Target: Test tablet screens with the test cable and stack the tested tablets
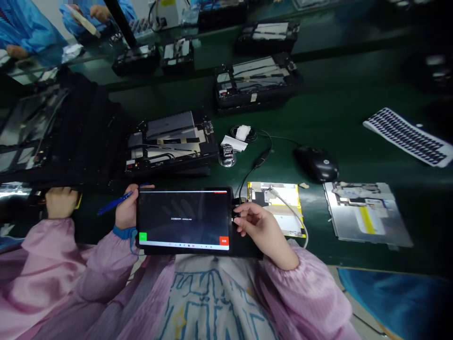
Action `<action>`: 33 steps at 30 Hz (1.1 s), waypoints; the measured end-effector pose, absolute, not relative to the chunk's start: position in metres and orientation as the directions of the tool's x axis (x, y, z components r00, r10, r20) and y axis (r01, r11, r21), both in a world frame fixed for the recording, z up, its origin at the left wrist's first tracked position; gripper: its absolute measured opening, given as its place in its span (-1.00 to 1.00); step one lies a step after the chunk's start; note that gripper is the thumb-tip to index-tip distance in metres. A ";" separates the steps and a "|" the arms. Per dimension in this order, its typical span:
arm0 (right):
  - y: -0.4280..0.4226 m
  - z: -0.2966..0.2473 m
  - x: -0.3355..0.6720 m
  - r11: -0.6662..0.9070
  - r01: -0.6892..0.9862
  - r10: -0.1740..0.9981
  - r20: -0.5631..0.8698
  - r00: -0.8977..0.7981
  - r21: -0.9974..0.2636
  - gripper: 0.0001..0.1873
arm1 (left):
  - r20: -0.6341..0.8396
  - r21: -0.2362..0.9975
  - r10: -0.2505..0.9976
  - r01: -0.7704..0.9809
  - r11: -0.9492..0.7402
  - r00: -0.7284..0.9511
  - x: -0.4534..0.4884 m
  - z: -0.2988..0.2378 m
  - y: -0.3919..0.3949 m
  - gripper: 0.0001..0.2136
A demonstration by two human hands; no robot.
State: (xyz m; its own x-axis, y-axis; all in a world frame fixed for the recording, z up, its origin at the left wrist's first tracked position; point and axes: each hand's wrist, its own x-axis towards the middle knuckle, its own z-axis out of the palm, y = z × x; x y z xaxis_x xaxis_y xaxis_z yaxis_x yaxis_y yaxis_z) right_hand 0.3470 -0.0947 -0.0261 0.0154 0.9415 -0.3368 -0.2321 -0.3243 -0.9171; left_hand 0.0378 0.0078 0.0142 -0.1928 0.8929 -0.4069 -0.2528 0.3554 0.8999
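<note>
A tablet (184, 208) with a lit dark screen is in front of me; a green box and a red box show in its lower corners. My left hand (126, 211) grips its left edge, and a blue pen (113, 204) is tucked in the same fingers. A blue band (124, 232) circles that wrist. At the tablet's right edge, my right hand (260, 226) pinches a small dark plug (235, 215), mostly hidden by the fingertips. Just above those fingers, a black cable (244, 182) meets the same edge.
Opened device bodies (171, 141) are stacked behind the tablet. To the right lie a battery (279, 203) with a white cable across it, a black mouse (316, 163), a metal-backed panel (368, 212) and a key sheet (406, 134). A co-worker's hand (62, 202) rests at left.
</note>
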 end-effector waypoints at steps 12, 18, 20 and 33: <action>-0.085 -0.017 0.346 -0.390 -0.146 0.921 -0.388 -0.046 -0.909 -0.53 | -0.403 0.886 0.904 -0.307 0.347 -0.140 0.033 0.015 0.004 -0.90; -0.089 -0.021 0.344 -0.297 -0.063 0.953 -0.300 0.034 -0.953 -0.55 | -0.432 0.864 0.892 -0.343 0.368 -0.131 0.035 0.019 0.005 -0.87; -0.092 -0.022 0.345 -0.243 0.017 0.969 -0.241 0.055 -0.970 -0.58 | -0.446 0.854 0.886 -0.355 0.381 -0.123 0.035 0.019 0.005 -0.87; -0.103 -0.014 0.352 0.218 0.636 0.974 0.207 -0.093 -0.741 -0.80 | -0.405 0.849 0.912 -0.394 0.351 -0.061 0.026 0.005 0.004 -0.87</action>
State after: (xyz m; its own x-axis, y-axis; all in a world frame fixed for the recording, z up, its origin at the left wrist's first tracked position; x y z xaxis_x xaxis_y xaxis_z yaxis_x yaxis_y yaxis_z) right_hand 0.3523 -0.1033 -0.0137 -0.0933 0.9739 0.2068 0.6356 0.2182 -0.7405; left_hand 0.0264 0.0040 0.0047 -0.0614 0.9121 -0.4054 -0.3941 0.3510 0.8494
